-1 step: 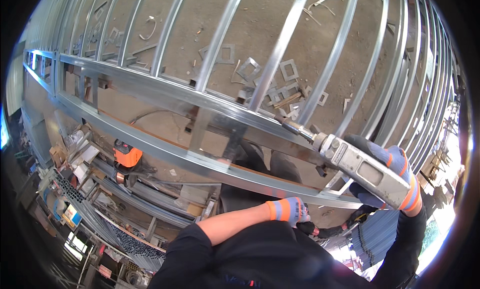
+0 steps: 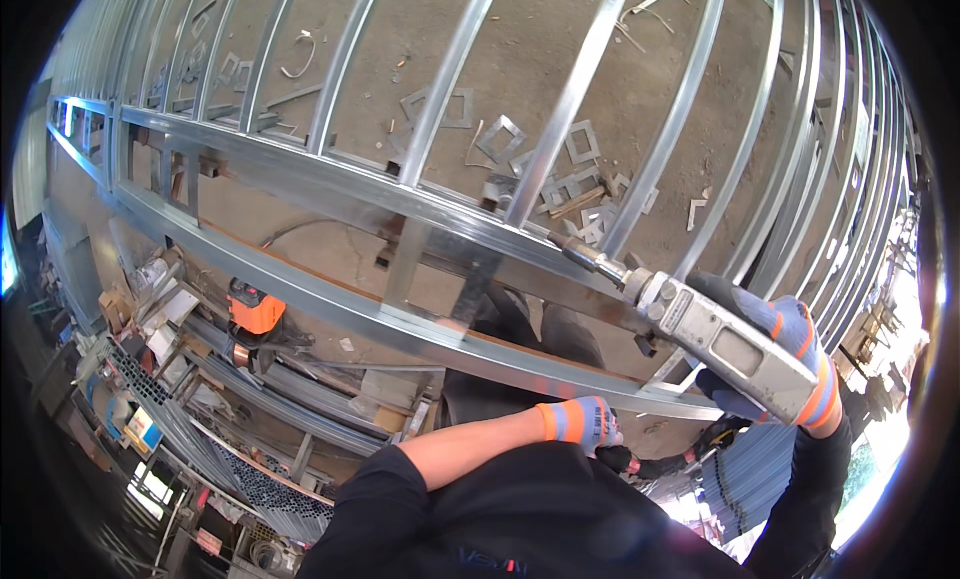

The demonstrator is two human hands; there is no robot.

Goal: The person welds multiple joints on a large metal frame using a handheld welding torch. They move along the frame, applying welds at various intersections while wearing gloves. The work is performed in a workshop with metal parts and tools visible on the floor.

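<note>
My right hand [image 2: 780, 324], in a grey glove with orange stripes, is wrapped round a grey gun-like power tool [image 2: 735, 349] with a long metal nozzle. The nozzle's tip meets or hovers just over the inner rail of the galvanized steel frame [image 2: 330, 174]; I cannot tell whether it touches. A slim upright bar [image 2: 565, 104] joins that rail beside the tip. Close to my body, my left hand [image 2: 583, 424], gloved alike, is closed on a thick black cable [image 2: 655, 467] that runs right toward the tool. Its fingertips are partly hidden.
Square metal plates [image 2: 570, 189] and scraps litter the floor beyond the rail. Many parallel bars stretch away from me. An orange-and-black device [image 2: 255, 311] stands at the left, near stacked steel profiles [image 2: 270, 384] and bundled tubes [image 2: 255, 469]. The frame's near rail [image 2: 450, 344] crosses before my legs.
The frame and floor pieces sit slightly farther right in the picture, while the tool has shifted slightly left. Both hands keep their hold.
</note>
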